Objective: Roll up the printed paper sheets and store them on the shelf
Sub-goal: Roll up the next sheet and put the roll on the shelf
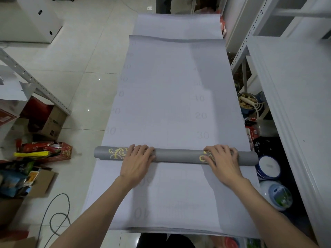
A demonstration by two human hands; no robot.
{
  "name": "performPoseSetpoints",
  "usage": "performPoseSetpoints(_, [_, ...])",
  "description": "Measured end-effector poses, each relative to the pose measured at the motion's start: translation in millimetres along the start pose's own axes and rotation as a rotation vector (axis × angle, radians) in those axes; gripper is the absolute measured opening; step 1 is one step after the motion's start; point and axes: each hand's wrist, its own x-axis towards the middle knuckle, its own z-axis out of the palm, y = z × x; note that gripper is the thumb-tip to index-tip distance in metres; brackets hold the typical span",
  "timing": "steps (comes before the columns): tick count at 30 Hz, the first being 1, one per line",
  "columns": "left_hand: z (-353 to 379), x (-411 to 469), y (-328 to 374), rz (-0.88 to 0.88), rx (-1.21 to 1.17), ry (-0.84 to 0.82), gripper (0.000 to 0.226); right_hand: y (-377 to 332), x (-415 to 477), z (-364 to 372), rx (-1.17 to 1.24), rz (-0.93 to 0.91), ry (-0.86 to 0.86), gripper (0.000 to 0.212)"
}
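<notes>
**Rolling in hand: both grips on the grey roll**

L grip [137,162] and R grip [223,162] lay palm-down on the grey roll [179,155]. Fingers were draped over its top, pressing rather than clenched, w/ nothing pinched. The roll lay crosswise on the paper sheets [170,86], nearer their near edge than the far one, most of the top sheet flat beyond it. Sheets were spread on what looked like a worktop. The shelf rack [254,27] stood just to the R, nothing stored there yet as far as could be seen.

To do this step well, imo:
- push evenly w/ both grips so the ends stay flush, no coning
- hold the wrap tight
- mind the top sheet's far edge, which curled up slightly

Legible: faint "10", "20", "30" down the sheet's R side, same nos. dimmer on the L. Gold scroll ornament showed on the roll. No brand readable.
</notes>
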Motion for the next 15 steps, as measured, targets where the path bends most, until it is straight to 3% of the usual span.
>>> performPoseSetpoints(4, [2.4,0.8,-2.1,0.010,0.067,-0.033,0.048,1.6,-2.0,9.6,0.056,0.013,-0.004,0.046])
performPoseSetpoints(10, [-3.2,7.6,-2.8,0.005,0.000,-0.028,0.040,-4.3,-4.7,0.6,0.072,0.037,-0.029,0.042])
performPoseSetpoints(15, [2.2,-4.8,-5.3,0.076,0.035,-0.037,0.049,-3.9,-14.9,10.5,-0.029,0.010,-0.021,0.051])
